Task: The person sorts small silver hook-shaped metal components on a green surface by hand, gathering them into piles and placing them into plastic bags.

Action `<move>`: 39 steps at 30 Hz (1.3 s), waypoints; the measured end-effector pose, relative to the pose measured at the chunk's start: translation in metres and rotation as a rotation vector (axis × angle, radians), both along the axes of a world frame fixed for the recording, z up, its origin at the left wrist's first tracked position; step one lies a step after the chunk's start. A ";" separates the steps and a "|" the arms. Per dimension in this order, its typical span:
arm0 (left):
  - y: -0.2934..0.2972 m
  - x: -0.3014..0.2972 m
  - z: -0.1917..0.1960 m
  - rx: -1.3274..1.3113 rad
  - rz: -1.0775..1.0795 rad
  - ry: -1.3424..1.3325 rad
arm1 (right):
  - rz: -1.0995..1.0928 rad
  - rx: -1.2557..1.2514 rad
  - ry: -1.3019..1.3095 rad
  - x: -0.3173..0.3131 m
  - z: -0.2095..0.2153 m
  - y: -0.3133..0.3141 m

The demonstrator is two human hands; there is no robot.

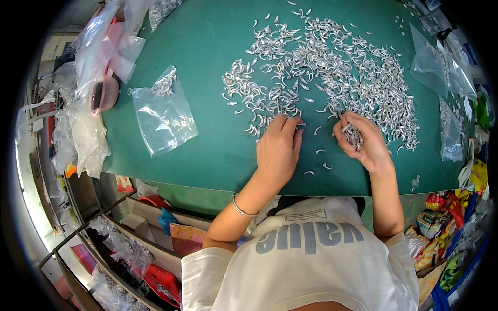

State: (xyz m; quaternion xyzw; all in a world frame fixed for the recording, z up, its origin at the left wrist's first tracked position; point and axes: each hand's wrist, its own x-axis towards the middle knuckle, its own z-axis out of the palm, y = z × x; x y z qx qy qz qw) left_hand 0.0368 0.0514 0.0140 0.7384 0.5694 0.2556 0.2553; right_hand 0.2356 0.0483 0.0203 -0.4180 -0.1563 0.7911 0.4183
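Note:
Many small, curved, claw-shaped silver metal pieces (386, 85) are spread in a loose heap over the green table. My left hand (277, 150) is at the heap's near left edge, its thumb and fingers pinched, with a curved silver piece showing at the fingertips. To its right, my right hand (369, 140) is curled palm-up around a small handful of the same pieces (353, 137). A few single pieces (320, 151) lie scattered between and in front of my hands. How many pieces are under the left fingers is hidden.
A clear plastic bag (166, 122) holding a few pieces lies left on the green table top (218, 166). A pink container (105, 95) and hanging plastic bags (88, 135) line the left edge. More filled bags (451, 129) lie right. Colourful packages (436, 217) stand below right.

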 end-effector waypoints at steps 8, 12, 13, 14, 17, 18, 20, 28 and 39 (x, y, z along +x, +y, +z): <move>-0.004 0.003 -0.002 -0.032 -0.037 0.004 | -0.002 0.140 0.224 0.011 -0.003 -0.004; -0.001 0.006 -0.003 0.036 -0.007 0.026 | -0.132 0.070 0.162 0.011 -0.008 -0.006; 0.000 0.006 -0.004 0.043 -0.015 0.034 | -0.072 0.119 0.124 0.015 -0.010 -0.006; 0.000 0.006 -0.005 0.050 -0.023 0.042 | -0.062 0.114 0.083 0.017 -0.010 -0.007; 0.002 0.007 -0.010 0.087 -0.004 0.051 | -0.076 0.086 -0.051 0.021 0.000 -0.008; 0.002 0.007 -0.007 0.013 0.000 -0.048 | -0.115 0.066 -0.100 0.019 0.006 -0.008; 0.002 0.008 0.007 -0.137 0.008 -0.242 | -0.118 0.065 -0.179 0.019 0.006 -0.010; -0.005 0.031 0.021 -0.138 -0.246 -0.590 | -0.058 -0.216 0.273 -0.002 0.008 -0.024; -0.002 0.047 -0.011 0.027 -0.250 -0.026 | 0.165 0.654 -1.567 -0.002 -0.004 -0.029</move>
